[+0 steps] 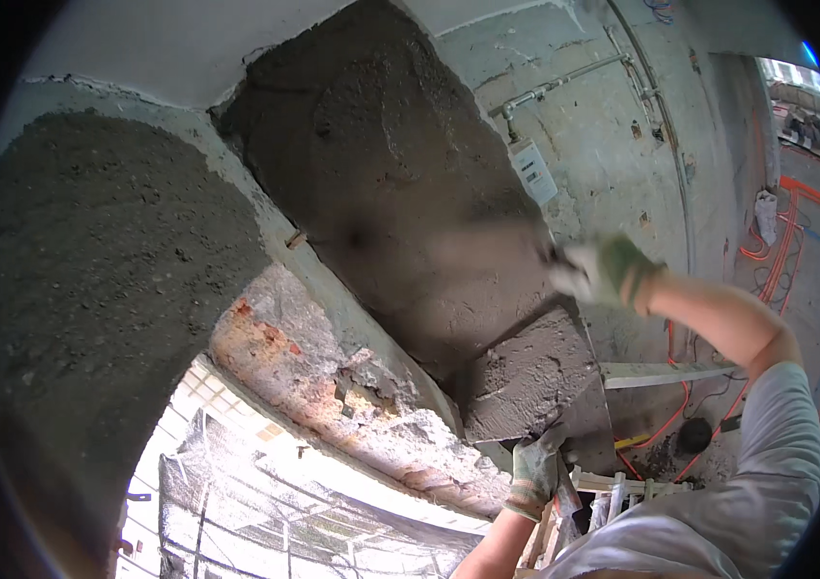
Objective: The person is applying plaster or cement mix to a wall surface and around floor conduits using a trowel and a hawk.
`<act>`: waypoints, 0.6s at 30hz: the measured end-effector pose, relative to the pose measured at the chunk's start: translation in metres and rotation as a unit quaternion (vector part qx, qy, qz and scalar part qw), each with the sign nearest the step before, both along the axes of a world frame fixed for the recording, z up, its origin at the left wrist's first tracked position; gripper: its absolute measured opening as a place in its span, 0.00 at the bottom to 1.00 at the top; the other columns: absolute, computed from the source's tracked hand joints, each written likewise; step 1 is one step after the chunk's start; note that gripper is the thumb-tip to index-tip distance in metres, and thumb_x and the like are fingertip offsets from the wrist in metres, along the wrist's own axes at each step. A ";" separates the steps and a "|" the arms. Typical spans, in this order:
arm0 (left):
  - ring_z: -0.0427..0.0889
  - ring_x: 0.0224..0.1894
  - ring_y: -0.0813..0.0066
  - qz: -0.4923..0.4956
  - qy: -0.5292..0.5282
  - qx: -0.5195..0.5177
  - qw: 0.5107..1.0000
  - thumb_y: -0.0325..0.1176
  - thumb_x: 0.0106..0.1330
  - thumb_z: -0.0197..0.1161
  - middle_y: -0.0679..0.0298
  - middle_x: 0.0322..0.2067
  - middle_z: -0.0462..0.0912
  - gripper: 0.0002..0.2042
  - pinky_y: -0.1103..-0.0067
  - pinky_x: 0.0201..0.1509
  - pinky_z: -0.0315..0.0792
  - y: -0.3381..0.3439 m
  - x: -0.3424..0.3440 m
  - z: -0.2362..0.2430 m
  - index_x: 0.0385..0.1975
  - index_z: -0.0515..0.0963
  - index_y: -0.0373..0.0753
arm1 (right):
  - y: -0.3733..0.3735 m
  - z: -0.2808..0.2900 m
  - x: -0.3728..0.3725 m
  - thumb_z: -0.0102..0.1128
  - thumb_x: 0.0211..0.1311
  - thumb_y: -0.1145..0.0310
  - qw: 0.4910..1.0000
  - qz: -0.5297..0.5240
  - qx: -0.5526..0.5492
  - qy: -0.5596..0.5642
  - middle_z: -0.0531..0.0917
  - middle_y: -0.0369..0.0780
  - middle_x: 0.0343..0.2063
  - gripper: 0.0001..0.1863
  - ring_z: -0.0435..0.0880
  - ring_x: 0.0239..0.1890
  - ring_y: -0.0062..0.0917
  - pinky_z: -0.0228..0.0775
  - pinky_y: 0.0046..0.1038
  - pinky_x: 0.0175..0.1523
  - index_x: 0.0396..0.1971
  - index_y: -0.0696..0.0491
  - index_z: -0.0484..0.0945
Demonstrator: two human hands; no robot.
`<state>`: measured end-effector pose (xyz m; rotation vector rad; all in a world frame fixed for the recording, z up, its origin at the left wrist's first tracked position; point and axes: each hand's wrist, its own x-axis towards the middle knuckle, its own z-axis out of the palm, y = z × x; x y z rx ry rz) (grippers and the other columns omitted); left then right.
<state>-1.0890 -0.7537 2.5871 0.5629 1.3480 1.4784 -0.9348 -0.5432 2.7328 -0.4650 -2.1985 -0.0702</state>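
My right hand (pixel 603 270), in a green and white glove, grips a trowel (pixel 487 246), blurred by motion, over the dark wet plaster (pixel 381 125) on the wall. My left hand (pixel 532 482), also gloved, is closed around the underside handle of a square mortar board (pixel 530 372) below it, which carries a layer of grey mortar. Left of the plastered strip runs a pale edge with crumbling brick (pixel 284 347); a larger patch of rough grey render (pixel 111 222) covers the wall at the far left.
Metal pipes (pixel 574 75) and a labelled panel (pixel 532 172) are on the pale wall. Orange conduits (pixel 796 222) and a black bucket (pixel 694 436) lie on the floor at right. A pale plank (pixel 666 376) is beside the board. A window opening with mesh (pixel 275 502) fills the lower left.
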 end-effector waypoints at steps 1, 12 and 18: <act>0.78 0.21 0.75 0.003 0.004 0.002 1.000 0.36 0.59 0.66 0.64 0.24 0.79 0.09 0.78 0.23 0.72 -0.005 0.003 0.005 0.33 0.78 0.37 | 0.013 0.032 -0.009 0.56 0.64 0.62 0.994 0.044 -0.014 0.096 0.78 0.42 0.15 0.13 0.78 0.15 0.28 0.69 0.28 0.19 0.29 0.56 0.80; 0.76 0.20 0.75 -0.024 -0.021 -0.057 0.998 0.31 0.59 0.67 0.61 0.24 0.79 0.09 0.81 0.22 0.71 -0.030 0.020 0.024 0.35 0.78 0.35 | -0.014 0.264 -0.114 0.48 0.65 0.51 0.871 0.231 -0.387 0.193 0.83 0.42 0.39 0.23 0.83 0.41 0.32 0.75 0.35 0.46 0.47 0.55 0.74; 0.76 0.19 0.75 -0.008 -0.041 -0.027 0.999 0.31 0.58 0.68 0.61 0.24 0.80 0.09 0.81 0.22 0.72 -0.037 0.008 0.016 0.35 0.79 0.35 | -0.006 0.248 -0.109 0.46 0.67 0.51 0.897 0.166 -0.370 0.175 0.82 0.49 0.36 0.25 0.85 0.35 0.38 0.79 0.38 0.40 0.39 0.60 0.79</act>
